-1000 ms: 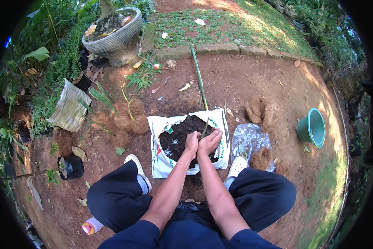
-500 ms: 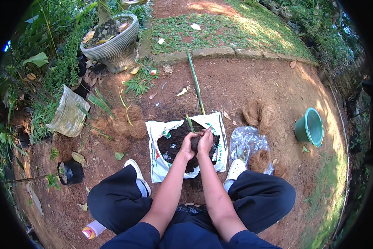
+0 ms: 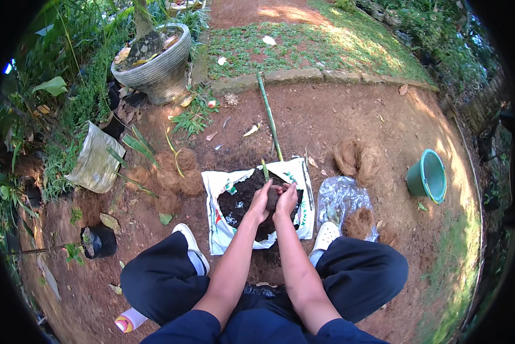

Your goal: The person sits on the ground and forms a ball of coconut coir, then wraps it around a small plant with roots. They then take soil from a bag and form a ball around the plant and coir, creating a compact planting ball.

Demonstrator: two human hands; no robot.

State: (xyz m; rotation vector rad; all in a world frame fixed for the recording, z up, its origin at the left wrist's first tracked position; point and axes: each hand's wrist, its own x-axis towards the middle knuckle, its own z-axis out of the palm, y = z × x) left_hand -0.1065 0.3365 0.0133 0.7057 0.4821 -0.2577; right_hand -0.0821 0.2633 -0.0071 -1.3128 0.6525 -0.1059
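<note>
The sack (image 3: 220, 238) is made of creased, smooth-looking plastic. The soil (image 3: 247, 191) is seen as crumbly and matt. The bag (image 3: 340, 198) is made of crinkled, glossy plastic, the bucket (image 3: 416, 180) of smooth plastic. The fibre (image 3: 367, 162) is coarsely tangled and matt. The pot (image 3: 161, 71) is ringed with rough ridges; the trousers (image 3: 160, 278) are made of matt cloth.

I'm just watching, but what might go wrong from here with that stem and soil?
The green stem could get bent, with the left fingers and right fingers close to its lower part. Some dark soil might spill, since the white bag lies open with a ragged edge. The left shoe sits close beside the bag, so a shift of it may nudge the bag.
</note>
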